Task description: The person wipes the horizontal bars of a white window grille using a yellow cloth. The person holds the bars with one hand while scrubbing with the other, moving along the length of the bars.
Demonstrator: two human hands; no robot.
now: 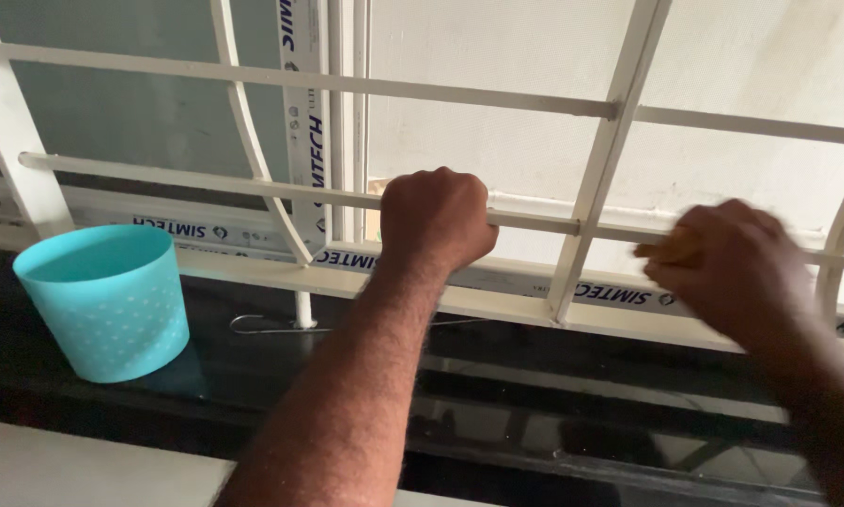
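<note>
Nearest the camera a pale surface point(84, 465) crosses the lower left corner, and beyond it lies a dark, glossy sill point(497, 394) that mirrors the window bars. From the bottom edge the left forearm rises across this dark ledge to the left hand point(436, 218), whose grip is pressed together into a fist around a horizontal bar of the white window grille point(619, 103); the bar runs straight through the fist, coming out on both sides of the knuckles. On the sill at the left stands a turquoise plastic tub point(102, 300) with a pattern of small dots, upright, well apart from both hands. A thin metal hook point(262, 326) lies flat on the sill between the tub and the left forearm.

To the right, the right hand point(732, 272) is blurred. Its grip is curled over a small yellowish pad point(671, 249) that shows only at the fingertips and sits against the same horizontal bar. Behind the grille are the white window frame point(347, 122) and a pale wall.
</note>
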